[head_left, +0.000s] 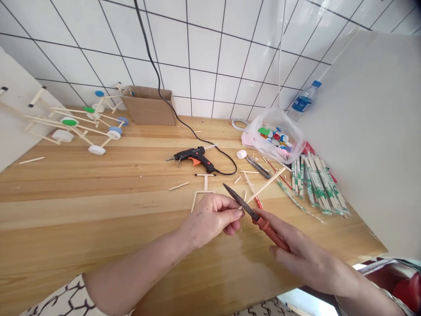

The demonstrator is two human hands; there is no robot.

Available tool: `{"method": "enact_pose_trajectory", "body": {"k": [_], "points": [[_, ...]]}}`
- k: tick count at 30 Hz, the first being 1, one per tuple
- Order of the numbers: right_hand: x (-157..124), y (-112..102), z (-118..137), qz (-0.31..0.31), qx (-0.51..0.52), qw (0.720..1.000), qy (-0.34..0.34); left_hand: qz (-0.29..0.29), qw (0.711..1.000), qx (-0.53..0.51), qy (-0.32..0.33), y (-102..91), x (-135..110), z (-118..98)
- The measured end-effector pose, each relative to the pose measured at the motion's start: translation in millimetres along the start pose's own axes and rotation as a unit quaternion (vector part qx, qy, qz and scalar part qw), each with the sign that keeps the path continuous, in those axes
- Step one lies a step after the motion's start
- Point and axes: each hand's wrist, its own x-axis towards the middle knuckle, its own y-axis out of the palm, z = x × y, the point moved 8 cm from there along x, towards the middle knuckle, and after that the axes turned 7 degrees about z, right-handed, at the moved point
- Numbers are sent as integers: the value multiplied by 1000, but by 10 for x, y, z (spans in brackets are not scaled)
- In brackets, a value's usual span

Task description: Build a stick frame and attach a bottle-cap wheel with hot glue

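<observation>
My left hand is closed, pinching the near end of a thin wooden chopstick that slants up to the right. In my right hand is a pair of needle-nose pliers with red handles and dark jaws. The jaws cross the chopstick right beside my left fingertips; whether they grip it I cannot tell. Just beyond my left hand lies a small frame of glued sticks, partly hidden by the hand. Short stick pieces lie around it.
A black glue gun lies behind my hands, its cable running up the wall. Stick-and-bottle-cap models and a cardboard box stand at the back left. To the right are a bag of caps, a utility knife, wrapped chopsticks and a bottle.
</observation>
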Motion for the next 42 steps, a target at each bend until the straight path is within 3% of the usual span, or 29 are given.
{"method": "enact_pose_trajectory", "body": {"k": [4,8,15,20,25,42], "points": [[31,-3,-49,-43,37,998,-9,-8,1000,7,-6,-20,-4,-16],[65,-46,-44,-67,-13,997,21,-13,1000,6,-7,-26,-7,-22],[62,-58,3,-31,-86,995,46,-1,1000,8,-9,-23,20,6],[60,-61,52,-22,-19,999,22,0,1000,10,7,-36,22,-10],[48,-56,16,-15,15,999,44,15,1000,17,17,-24,16,-21],[56,-80,31,-35,-15,998,54,17,1000,19,10,-24,23,-10]]}}
